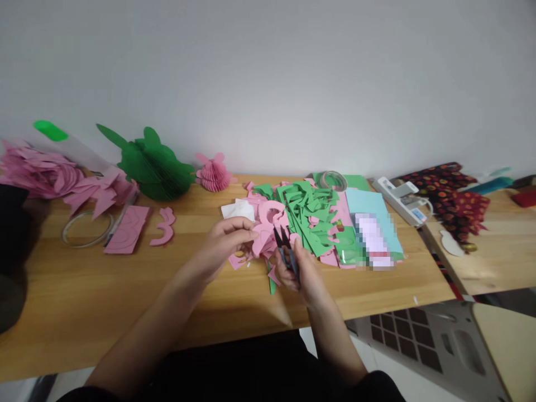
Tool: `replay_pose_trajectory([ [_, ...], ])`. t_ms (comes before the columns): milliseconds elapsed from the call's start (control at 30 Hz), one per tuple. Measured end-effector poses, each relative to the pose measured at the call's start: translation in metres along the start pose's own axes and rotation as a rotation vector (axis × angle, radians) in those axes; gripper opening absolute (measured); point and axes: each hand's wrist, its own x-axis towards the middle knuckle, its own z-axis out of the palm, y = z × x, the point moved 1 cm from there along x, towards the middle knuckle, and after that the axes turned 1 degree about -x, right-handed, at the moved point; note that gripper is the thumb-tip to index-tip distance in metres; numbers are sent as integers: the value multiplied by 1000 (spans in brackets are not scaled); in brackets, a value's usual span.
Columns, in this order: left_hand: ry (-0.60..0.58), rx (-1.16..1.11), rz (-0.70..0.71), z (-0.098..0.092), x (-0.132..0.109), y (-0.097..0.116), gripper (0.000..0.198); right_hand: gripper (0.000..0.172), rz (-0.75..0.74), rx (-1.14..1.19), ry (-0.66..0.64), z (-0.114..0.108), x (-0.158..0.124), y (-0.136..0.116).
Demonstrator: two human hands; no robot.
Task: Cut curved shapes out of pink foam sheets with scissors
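Observation:
Between thumb and fingers, my left hand (228, 240) pinches a pink paper piece (263, 233) with curved cut edges. My right hand (302, 271) is closed round the handles of dark scissors (287, 254). The blades are slightly parted and point up toward the pink paper's right side. Under and behind both hands lies a heap of green paper scraps (307, 215), mixed with pink ones. A white tissue (238, 210) rests just behind my left hand.
A pink marked rectangle (128, 229) and a curvy pink cutout (163, 228) lie left. Green (157, 167) and pink (213, 172) honeycomb paper figures stand by the wall. Tape rolls, blue paper (372, 204), a blurred-out phone-like item and a power strip (404, 200) are around.

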Motion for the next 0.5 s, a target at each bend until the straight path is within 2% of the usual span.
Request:
replay_pose_trajectory([
  [100, -160, 134, -28, -4, 1, 1, 11, 48, -125, -59, 50, -1, -1, -9],
  [167, -223, 168, -22, -3, 1, -1, 11, 41, -170, -113, 116, 2, -1, -12],
  [333, -164, 193, 43, 3, -5, -6, 14, 31, -296, -188, 277, 5, 3, -9],
  [433, -128, 254, 110, 7, -8, -9, 14, 32, -357, -213, 297, 3, 3, -5],
  [500, -44, 247, 148, 7, -8, -10, 15, 39, -367, -210, 277, 1, 1, -2],
])
